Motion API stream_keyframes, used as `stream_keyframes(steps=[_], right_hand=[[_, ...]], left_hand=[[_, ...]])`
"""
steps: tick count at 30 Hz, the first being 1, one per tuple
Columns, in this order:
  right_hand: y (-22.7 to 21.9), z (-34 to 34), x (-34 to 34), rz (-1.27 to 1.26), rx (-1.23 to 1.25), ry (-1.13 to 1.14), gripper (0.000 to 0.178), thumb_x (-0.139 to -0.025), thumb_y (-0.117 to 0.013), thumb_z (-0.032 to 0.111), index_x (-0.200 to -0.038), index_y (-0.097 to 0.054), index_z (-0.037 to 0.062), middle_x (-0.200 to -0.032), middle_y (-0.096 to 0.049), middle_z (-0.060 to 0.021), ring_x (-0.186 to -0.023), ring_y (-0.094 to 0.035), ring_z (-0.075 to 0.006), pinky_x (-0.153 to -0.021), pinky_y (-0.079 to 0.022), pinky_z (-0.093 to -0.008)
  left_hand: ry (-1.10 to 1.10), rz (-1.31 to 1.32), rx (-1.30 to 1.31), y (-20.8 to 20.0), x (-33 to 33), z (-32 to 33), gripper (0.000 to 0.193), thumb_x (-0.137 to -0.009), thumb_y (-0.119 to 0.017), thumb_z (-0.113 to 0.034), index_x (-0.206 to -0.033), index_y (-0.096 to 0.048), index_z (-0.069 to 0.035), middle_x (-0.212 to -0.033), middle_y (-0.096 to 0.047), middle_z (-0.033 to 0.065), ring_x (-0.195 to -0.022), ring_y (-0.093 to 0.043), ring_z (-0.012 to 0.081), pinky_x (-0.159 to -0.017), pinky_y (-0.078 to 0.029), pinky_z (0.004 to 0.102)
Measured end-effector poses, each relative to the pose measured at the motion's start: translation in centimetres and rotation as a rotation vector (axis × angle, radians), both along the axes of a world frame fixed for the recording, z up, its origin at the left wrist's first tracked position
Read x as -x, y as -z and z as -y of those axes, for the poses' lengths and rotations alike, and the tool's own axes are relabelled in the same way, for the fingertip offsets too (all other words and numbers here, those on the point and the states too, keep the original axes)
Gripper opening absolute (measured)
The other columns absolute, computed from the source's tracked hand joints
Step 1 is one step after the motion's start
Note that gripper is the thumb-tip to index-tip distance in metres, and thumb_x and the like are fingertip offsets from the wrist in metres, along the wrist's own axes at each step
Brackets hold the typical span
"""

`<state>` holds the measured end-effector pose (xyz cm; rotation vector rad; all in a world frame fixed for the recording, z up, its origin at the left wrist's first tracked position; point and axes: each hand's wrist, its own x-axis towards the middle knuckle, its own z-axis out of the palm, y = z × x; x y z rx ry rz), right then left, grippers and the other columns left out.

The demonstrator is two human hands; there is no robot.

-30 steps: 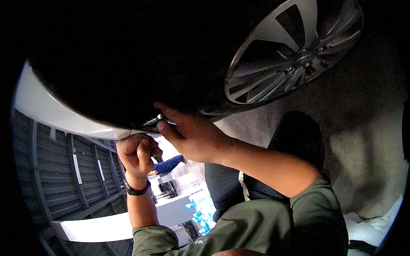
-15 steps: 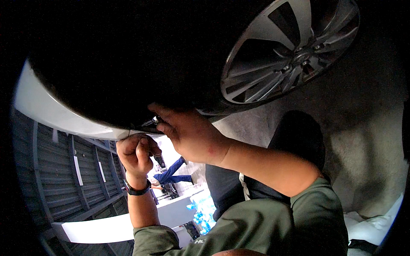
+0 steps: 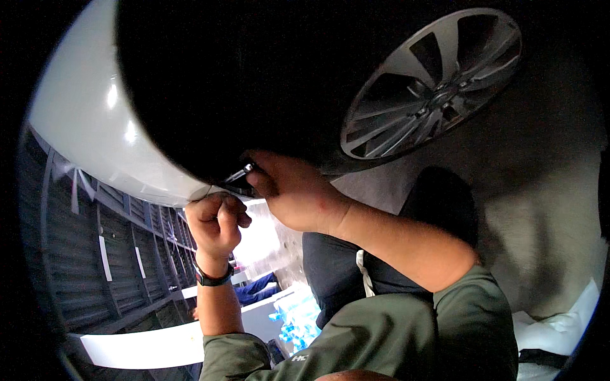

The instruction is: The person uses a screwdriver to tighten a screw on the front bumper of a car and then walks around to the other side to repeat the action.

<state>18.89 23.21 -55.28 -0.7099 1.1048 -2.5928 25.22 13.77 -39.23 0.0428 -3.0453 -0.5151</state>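
Note:
A pale car body panel [image 3: 89,108] curves down from the upper left, and its lower edge meets the dark wheel arch. Just below that edge is my left hand [image 3: 217,222], its fingers curled closed; whatever they pinch is hidden. A thin dark line, like a wire or cord, runs from its knuckles to the panel edge. My right hand [image 3: 298,197] reaches up beside it, the fingertips lost in the arch's shadow. Between its thumb and fingers shows a short, shiny metal tool [image 3: 241,171], kind unclear, pointing toward the panel edge.
A silver multi-spoke wheel [image 3: 441,95] stands at the upper right above the grey floor [image 3: 540,241]. My dark-clad knee [image 3: 441,203] is below it. A person in blue trousers [image 3: 257,289], blue-and-white items [image 3: 295,324] and a white plastic bag [image 3: 556,327] are farther off.
The view has shifted, showing more of the pale panel. Both hands stay at the panel edge, and the metal tool shows more clearly. The person in blue trousers appears lower, partly covered.

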Motion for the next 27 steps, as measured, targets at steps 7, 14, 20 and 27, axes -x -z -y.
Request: stream_keyframes(steps=[7,14,20,27], right_hand=[[-0.5,-0.1,1.1,-0.051,-0.125,-0.110,0.032,-0.108,-0.050,0.034,-0.117,-0.058,0.0041,-0.104,-0.068,-0.0241,-0.100,-0.065,-0.0475,-0.084,-0.052,-0.0475],[-1.4,-0.6,0.8,-0.044,-0.373,-0.025,0.042,-0.108,-0.049,0.044,-0.101,-0.063,0.0045,-0.084,-0.071,-0.0165,-0.081,-0.070,-0.0379,-0.074,-0.054,-0.0458],[-2.5,-1.4,1.3,0.133,-0.267,-0.352,0.040,-0.109,-0.051,0.040,-0.094,-0.062,0.0044,-0.070,-0.068,-0.0103,-0.066,-0.067,-0.0256,-0.067,-0.053,-0.0398],[-1.1,0.0,0.5,-0.040,-0.315,0.110,0.038,-0.108,-0.053,0.041,-0.104,-0.062,0.0040,-0.087,-0.072,-0.0156,-0.081,-0.071,-0.0352,-0.071,-0.054,-0.0423]], left_hand=[[0.035,-0.017,0.068,-0.3,0.4,0.5,0.035,-0.095,-0.054,-0.009,-0.063,-0.062,0.003,-0.053,-0.064,0.0074,-0.048,-0.066,0.0151,-0.047,-0.051,0.0275],[0.071,-0.047,0.091,0.3,0.4,0.8,0.042,-0.100,-0.052,-0.014,-0.063,-0.057,0.005,-0.057,-0.062,0.0093,-0.047,-0.062,0.0151,-0.044,-0.048,0.0275],[0.130,-0.088,0.133,0.2,0.4,0.6,0.037,-0.097,-0.052,-0.009,-0.064,-0.058,0.006,-0.058,-0.063,0.0098,-0.048,-0.064,0.0158,-0.045,-0.049,0.0276],[-0.026,-0.074,0.080,0.5,0.5,0.5,0.029,-0.090,-0.055,-0.008,-0.062,-0.064,-0.001,-0.052,-0.065,0.0063,-0.048,-0.068,0.0178,-0.050,-0.054,0.0294]])
